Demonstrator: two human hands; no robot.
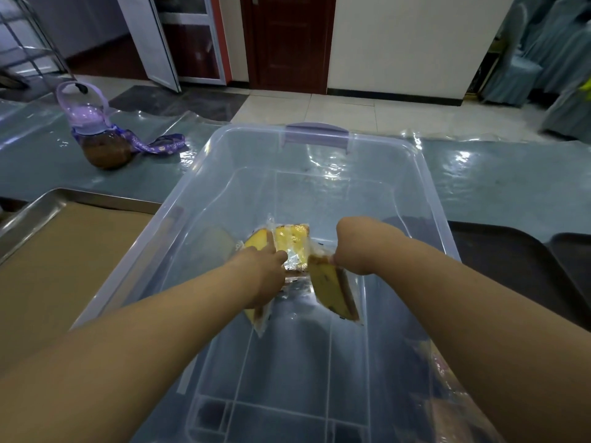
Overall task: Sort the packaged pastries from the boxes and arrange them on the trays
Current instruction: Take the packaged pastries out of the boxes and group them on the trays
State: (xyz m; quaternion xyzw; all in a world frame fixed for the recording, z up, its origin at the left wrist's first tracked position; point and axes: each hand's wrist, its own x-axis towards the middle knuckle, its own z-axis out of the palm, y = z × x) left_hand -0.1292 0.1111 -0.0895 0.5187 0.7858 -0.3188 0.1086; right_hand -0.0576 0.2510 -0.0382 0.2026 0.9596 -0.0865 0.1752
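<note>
One steel tray (28,212) flanks the clear box (428,187), purple bottle (96,135) beyond

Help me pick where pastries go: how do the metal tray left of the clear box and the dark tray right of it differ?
The metal tray is shiny silver; the dark tray is matte, near black. The metal tray is lined with brown paper; the dark tray shows no liner. Both lie flat beside the clear box, and neither holds anything in view.

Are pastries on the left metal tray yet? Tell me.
No, the visible part of the metal tray shows only its brown paper liner; the wrapped pastries are in the clear box.
</note>
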